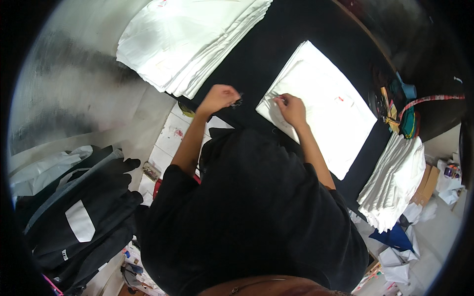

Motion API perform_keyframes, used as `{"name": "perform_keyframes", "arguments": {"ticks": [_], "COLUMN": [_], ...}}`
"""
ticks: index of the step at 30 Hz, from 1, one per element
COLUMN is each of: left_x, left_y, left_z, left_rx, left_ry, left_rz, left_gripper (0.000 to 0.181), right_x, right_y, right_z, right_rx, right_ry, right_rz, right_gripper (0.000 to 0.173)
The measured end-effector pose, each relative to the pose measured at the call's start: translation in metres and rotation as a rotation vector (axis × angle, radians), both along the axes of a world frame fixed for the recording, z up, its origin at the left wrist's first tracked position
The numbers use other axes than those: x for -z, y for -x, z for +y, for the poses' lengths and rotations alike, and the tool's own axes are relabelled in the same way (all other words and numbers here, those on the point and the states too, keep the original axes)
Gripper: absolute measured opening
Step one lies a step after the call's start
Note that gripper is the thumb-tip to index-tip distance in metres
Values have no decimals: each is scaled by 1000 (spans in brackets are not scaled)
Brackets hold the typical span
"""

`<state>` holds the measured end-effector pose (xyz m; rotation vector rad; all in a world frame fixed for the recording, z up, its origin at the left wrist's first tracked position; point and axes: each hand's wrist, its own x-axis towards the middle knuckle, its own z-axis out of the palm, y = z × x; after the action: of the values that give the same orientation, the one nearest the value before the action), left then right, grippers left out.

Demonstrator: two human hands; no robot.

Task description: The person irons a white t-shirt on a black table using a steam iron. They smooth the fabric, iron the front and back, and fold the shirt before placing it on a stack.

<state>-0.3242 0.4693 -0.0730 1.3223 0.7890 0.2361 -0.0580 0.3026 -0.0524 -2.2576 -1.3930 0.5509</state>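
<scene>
A folded white garment (pixel 326 107) lies on the black-covered table (pixel 296 22), with a small red mark or tag near its middle. My right hand (pixel 294 111) is over its left edge, fingers curled, pinching a small dark object (pixel 284 99) too blurred to name. My left hand (pixel 220 98) hovers to the left of the garment, above the black cover. Its fingertips are closed on a small dark, partly shiny object (pixel 237 100), also blurred. Beyond the left hand lies a thick stack of folded white garments (pixel 192 40).
Another white garment stack (pixel 394 181) hangs over the table's right end. Near it are a light blue plastic item (pixel 407 88) and a red-patterned cord (pixel 429 99). Black garments (pixel 85 222) hang at left. Cardboard (pixel 426 185) and blue cloth (pixel 394 236) are lower right. A person (pixel 135 277) appears lower left.
</scene>
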Motion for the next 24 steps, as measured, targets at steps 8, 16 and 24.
{"name": "perform_keyframes", "arguments": {"ticks": [8,16,24], "left_x": [167,-24,-33], "left_y": [265,24,-81], "left_z": [-24,-41,-44], "left_rx": [415,262,479], "left_ry": [-630,-185,-422], "left_rz": [514,238,289], "left_gripper": [31,21,21], "right_x": [4,29,67], "right_y": [-70,-41,25], "right_z": [-92,-128,-103], "right_rx": [555,220,27], "right_ry": [-140,-85,13], "right_rz": [485,584,53], "right_gripper": [32,22,19]}}
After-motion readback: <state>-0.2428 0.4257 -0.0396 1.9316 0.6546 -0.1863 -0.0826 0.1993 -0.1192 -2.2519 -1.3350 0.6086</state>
